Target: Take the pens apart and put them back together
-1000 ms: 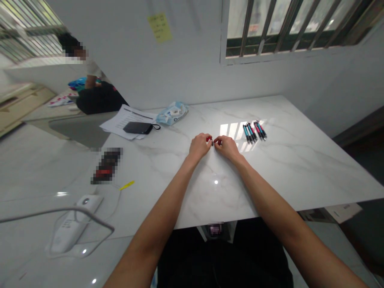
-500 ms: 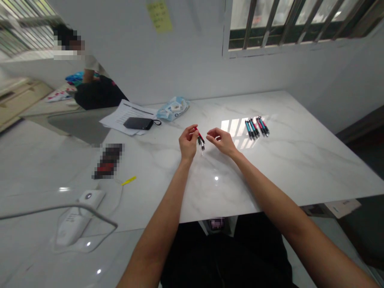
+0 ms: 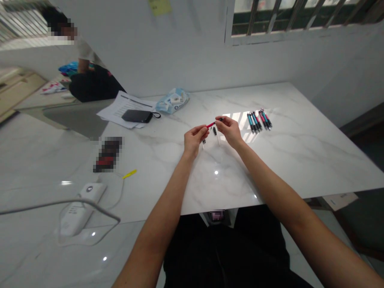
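Observation:
A slim red pen [image 3: 211,125] with a black tip spans the gap between my hands, above the white marble table [image 3: 288,160]. My left hand [image 3: 194,140] pinches its red end, and my right hand [image 3: 228,131] holds the black end. Just below them, small dark pen parts [image 3: 215,132] with thin clear tubes lie on the marble, and a second small part [image 3: 203,143] lies under my left fingers. Off to the right stands a tight row of teal and red pens [image 3: 258,121], out of reach of my fingers.
Farther left lie papers [image 3: 120,114], a black pouch [image 3: 137,116] and a blue-white packet [image 3: 173,101]. A blurred object [image 3: 107,154], a yellow stick [image 3: 129,174] and a white corded device [image 3: 81,209] sit front left. A person [image 3: 90,76] sits beyond.
My right hand has closed in from its open position beside the pen and now holds the black end. Small parts now lie on the table beneath my hands.

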